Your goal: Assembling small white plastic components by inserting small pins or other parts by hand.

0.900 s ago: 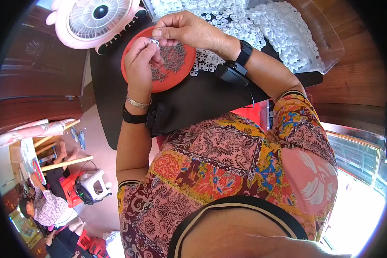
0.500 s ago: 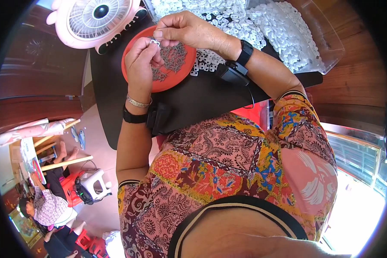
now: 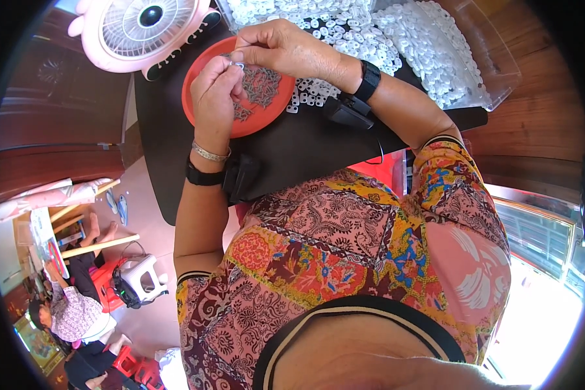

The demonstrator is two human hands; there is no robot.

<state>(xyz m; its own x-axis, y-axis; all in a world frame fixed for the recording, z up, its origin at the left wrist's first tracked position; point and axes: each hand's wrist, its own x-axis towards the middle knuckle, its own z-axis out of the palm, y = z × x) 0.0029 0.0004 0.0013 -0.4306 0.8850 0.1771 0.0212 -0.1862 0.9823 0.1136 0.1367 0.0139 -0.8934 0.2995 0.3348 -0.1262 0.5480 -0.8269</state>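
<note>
Both hands, left hand (image 3: 216,91) and right hand (image 3: 281,49), pinch a tiny white piece (image 3: 238,65) (orientation unreadable) just above the red dish (image 3: 205,68) of small dark parts (image 3: 261,84).

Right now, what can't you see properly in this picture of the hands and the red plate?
Head view only:
- The tiny piece pinched between the left hand and right hand: too small, and fingers cover it.
- The small grey parts on the red plate: too small to tell their shape.
- The clear tray of white pieces: cut off by the top edge.
</note>
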